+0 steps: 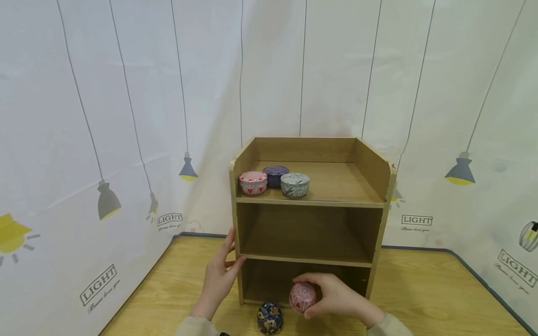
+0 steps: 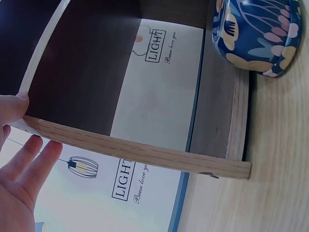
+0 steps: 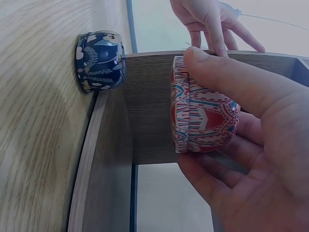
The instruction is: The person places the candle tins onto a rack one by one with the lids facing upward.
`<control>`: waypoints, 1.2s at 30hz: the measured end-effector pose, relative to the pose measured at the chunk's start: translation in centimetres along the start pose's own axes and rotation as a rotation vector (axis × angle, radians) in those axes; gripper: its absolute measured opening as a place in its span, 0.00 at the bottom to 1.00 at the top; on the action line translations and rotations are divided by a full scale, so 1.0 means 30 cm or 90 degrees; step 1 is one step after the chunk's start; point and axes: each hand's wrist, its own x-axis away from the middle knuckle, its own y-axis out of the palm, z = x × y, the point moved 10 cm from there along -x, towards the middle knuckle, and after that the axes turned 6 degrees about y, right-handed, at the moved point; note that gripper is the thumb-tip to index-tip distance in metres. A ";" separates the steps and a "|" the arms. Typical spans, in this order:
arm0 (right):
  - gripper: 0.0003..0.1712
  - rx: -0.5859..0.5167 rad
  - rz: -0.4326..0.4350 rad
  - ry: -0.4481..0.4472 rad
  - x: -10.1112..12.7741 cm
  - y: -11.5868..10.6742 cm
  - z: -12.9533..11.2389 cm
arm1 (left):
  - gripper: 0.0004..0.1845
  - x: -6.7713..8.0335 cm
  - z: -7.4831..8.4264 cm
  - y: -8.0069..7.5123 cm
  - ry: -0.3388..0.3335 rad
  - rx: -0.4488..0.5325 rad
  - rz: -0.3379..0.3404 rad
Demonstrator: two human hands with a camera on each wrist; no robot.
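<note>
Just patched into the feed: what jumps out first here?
A wooden shelf unit stands on the table, with three patterned tins clustered on its top tier. At its foot, the right hand grips a pink tin by the bottom opening, a dark blue tin beside it; the left hand touches the shelf's left wall.

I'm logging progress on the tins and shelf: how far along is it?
Three tins already sit on the top shelf. The right hand holds a pink tin at the bottom shelf opening; the left hand steadies the frame. The blue tin remains on the table.
</note>
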 end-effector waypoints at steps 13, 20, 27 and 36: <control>0.37 0.008 0.029 -0.001 0.004 -0.014 -0.007 | 0.44 0.004 -0.003 0.007 -0.009 -0.003 -0.009; 0.37 0.011 0.038 -0.011 0.004 -0.014 -0.012 | 0.44 0.003 0.000 0.005 -0.004 -0.007 -0.005; 0.38 0.017 0.057 -0.009 0.006 -0.026 -0.018 | 0.45 -0.001 0.008 0.001 -0.001 -0.017 -0.007; 0.37 -0.004 0.053 -0.012 0.005 -0.022 -0.033 | 0.45 -0.001 0.015 -0.006 0.010 -0.029 -0.004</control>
